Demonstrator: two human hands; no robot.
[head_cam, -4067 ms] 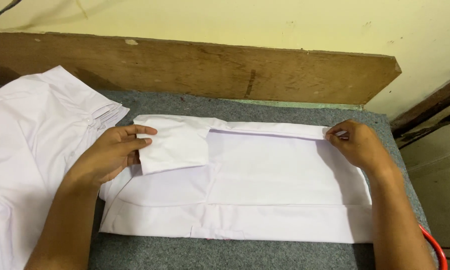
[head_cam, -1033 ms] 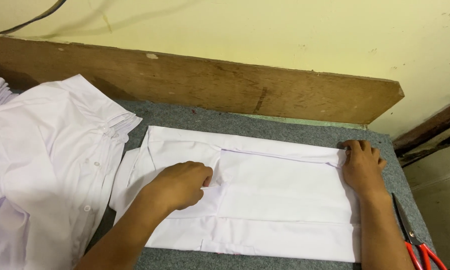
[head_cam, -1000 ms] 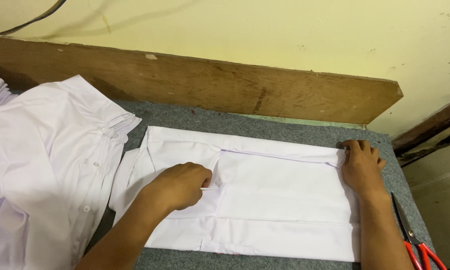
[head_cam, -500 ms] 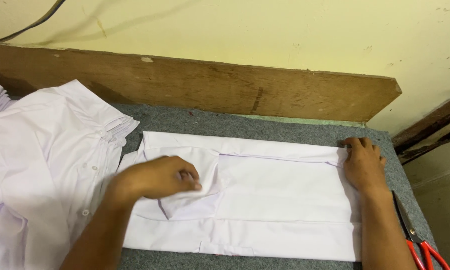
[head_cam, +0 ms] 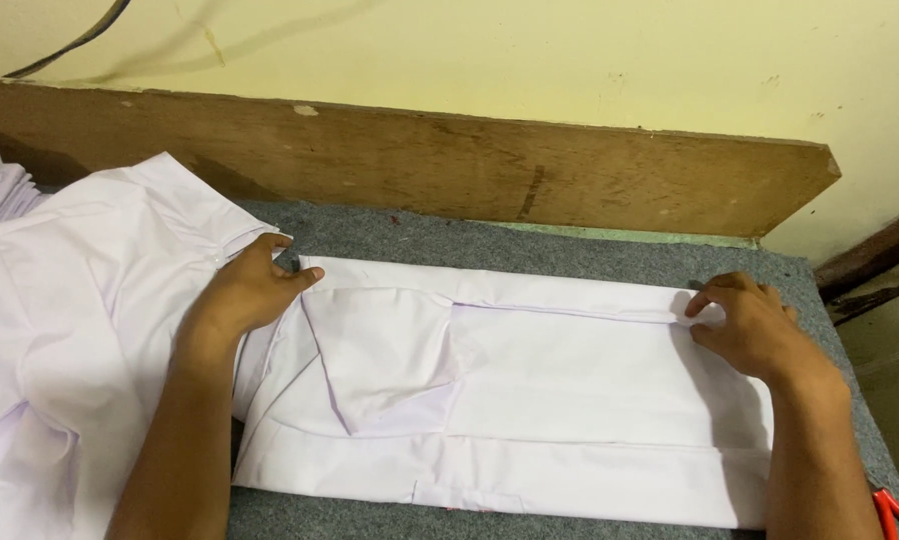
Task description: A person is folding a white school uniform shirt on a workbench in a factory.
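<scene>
A white garment (head_cam: pixel 570 400) lies folded flat in a long rectangle on the grey felt table (head_cam: pixel 530 245). A pocket-shaped flap (head_cam: pixel 385 350) sits on its left part. My left hand (head_cam: pixel 250 285) rests at the garment's upper left corner, fingers pinching the cloth edge there. My right hand (head_cam: pixel 755 325) presses on the upper right corner, fingertips on the folded top edge. Both forearms reach in from the bottom of the view.
A pile of white shirts (head_cam: pixel 70 330) lies on the left. A wooden board (head_cam: pixel 420 160) stands along the back against a yellow wall. Red scissor handles (head_cam: pixel 895 510) show at the bottom right edge.
My left hand has moved from the middle of the pocket flap up and left to the garment's top left corner. The right hand has stayed on the right corner.
</scene>
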